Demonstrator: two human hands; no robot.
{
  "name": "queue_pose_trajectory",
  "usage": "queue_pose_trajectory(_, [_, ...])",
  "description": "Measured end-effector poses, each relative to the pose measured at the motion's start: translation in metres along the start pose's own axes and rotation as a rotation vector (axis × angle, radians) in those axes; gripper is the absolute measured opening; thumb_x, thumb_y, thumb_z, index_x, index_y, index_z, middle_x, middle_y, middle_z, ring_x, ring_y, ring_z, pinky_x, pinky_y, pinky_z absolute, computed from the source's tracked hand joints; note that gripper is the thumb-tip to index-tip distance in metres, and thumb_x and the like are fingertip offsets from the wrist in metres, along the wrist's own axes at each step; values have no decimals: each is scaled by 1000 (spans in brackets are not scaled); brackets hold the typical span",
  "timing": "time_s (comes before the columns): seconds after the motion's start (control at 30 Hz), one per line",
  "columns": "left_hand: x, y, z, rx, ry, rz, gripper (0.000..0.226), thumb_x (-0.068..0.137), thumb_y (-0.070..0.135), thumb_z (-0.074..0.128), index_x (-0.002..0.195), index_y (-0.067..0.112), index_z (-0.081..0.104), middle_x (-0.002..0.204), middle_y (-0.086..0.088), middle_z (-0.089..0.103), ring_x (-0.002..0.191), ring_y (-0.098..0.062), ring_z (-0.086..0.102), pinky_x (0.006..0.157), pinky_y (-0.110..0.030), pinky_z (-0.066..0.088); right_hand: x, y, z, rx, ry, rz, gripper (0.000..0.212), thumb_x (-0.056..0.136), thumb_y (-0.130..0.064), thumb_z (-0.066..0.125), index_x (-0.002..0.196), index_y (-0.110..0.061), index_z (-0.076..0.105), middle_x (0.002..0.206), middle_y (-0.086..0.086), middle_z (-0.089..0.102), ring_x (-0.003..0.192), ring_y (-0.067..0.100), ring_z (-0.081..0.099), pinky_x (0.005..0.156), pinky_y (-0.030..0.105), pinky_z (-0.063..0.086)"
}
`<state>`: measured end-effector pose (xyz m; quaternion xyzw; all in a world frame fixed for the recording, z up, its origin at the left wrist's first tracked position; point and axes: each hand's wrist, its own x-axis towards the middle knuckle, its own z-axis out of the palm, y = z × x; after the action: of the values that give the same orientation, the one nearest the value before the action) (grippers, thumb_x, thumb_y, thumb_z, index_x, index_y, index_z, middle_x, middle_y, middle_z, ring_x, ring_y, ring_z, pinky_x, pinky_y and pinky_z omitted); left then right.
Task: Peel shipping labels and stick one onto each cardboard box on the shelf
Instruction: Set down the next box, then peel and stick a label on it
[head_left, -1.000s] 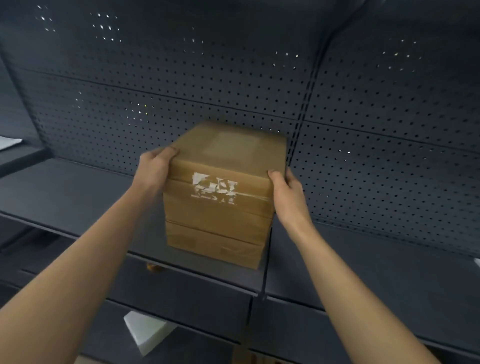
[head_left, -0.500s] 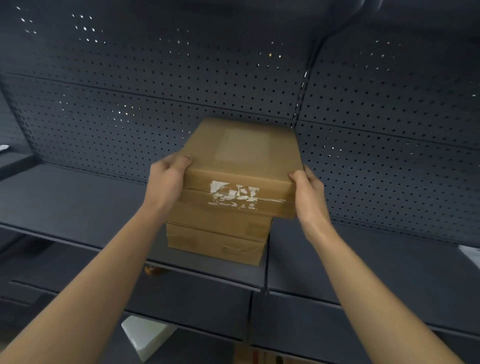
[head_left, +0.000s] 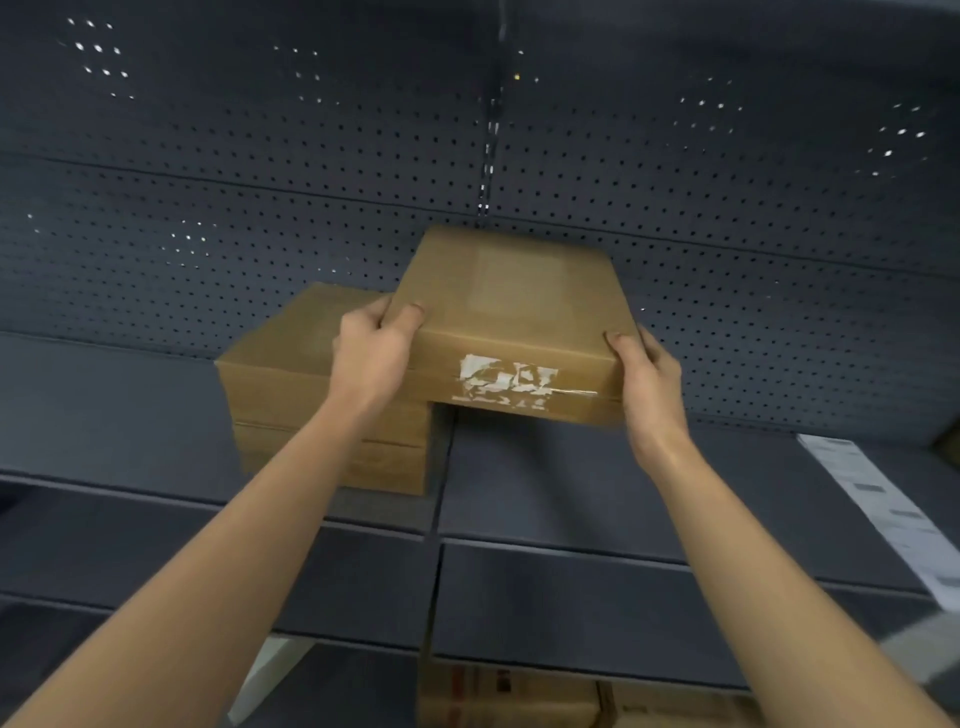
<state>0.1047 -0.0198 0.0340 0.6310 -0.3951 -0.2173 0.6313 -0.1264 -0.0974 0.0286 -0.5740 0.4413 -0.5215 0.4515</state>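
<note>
Flat brown cardboard box (head_left: 509, 306), torn white residue on its front, is held off the dark grey shelf (head_left: 571, 483) near mid-shelf, right of a two-box cardboard stack (head_left: 311, 384), with the fingers (head_left: 408, 317) of left hand (head_left: 371, 353) and right hand (head_left: 649, 374) gripping its sides, apparently to give it separate labelling space.

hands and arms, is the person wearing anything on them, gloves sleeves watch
Nothing worn shows. The left hand and right hand are ungloved, neither wrist carries a watch or band, and the left forearm and right forearm are sleeveless down to the frame edge.
</note>
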Motion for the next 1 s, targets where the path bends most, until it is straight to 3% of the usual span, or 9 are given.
queue_pose_trajectory(0.1, [-18,6,46,12,-9,20,17,90,38,59,96,29,72,92,16,72,101,-15,66,94,-32,49,10,7,-47,9,20,-12,32,96,-31,53,125,-21,63,105,-9,69,89,4,62,70,16,43])
queue_pose_trajectory(0.17, [-29,7,79,4,-23,25,13,87,40,60,85,34,72,90,11,75,97,-16,67,97,-38,50,18,15,-82,3,25,-15,32,96,-30,53,125,-22,63,105,-8,69,83,-1,62,64,9,43])
queue_pose_trajectory(0.23, [-41,8,113,-8,-29,12,17,87,42,61,93,33,73,96,11,74,99,-11,66,97,-37,50,25,23,-118,-7,29,-15,30,96,-28,53,123,-22,65,101,-9,70,77,-4,63,59,5,42])
queue_pose_trajectory(0.33, [-60,5,165,-23,-55,19,10,93,35,60,90,35,70,89,19,70,76,13,63,78,-24,48,36,38,-169,-7,35,-6,26,96,-27,54,119,-24,66,100,-13,71,76,-9,64,62,5,43])
queue_pose_trajectory(0.4, [-72,1,197,1,-57,5,14,94,33,60,83,39,67,80,20,70,68,12,61,73,-25,49,42,51,-199,-8,35,22,26,95,-28,55,119,-26,65,103,-13,72,84,-5,66,67,10,44])
queue_pose_trajectory(0.53, [-92,-15,245,9,-62,-53,16,88,37,60,80,44,72,81,20,73,83,-5,68,76,-31,52,51,81,-248,-18,40,75,32,94,-30,56,125,-24,64,109,-8,72,97,7,67,78,21,46])
queue_pose_trajectory(0.63, [-110,-32,269,29,-39,-96,14,92,32,59,90,40,70,81,23,72,82,0,66,73,-26,50,51,103,-270,-16,16,111,30,95,-26,57,125,-27,63,106,-14,71,90,-3,66,76,16,47])
queue_pose_trajectory(0.8, [-129,-61,289,50,-39,-151,25,96,30,57,117,27,68,100,14,72,92,-4,65,75,-23,50,52,140,-287,-42,-21,141,25,95,-18,56,115,-30,66,103,-14,74,97,3,68,83,21,47])
queue_pose_trajectory(1.0, [-123,-77,300,102,-79,-184,19,95,31,58,112,29,67,97,17,70,90,-1,63,71,-19,46,58,164,-291,-49,-35,188,26,96,-18,55,120,-21,65,107,-8,74,98,7,68,85,23,48])
